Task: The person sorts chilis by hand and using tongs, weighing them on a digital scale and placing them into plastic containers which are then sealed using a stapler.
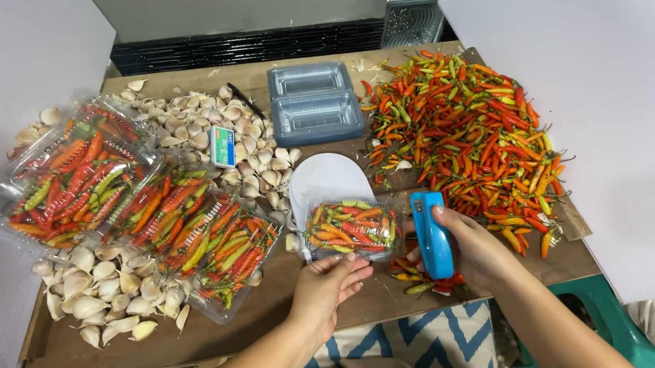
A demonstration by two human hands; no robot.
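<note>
My left hand (327,285) holds the near edge of a small clear plastic box (351,228) packed with red, orange and green chillies, lid closed. In my right hand (467,247) is a blue stapler (431,234), held upright against the box's right edge. A white oval plate (325,178) lies just behind the box. To the right spreads a big loose heap of chillies (461,129).
Several filled clear chilli boxes (119,194) are stacked at the left among loose garlic cloves (111,286). Empty clear boxes (314,105) sit at the back middle. A small green-and-white staple packet (222,146) lies on the garlic. The brown board (222,331) ends near me.
</note>
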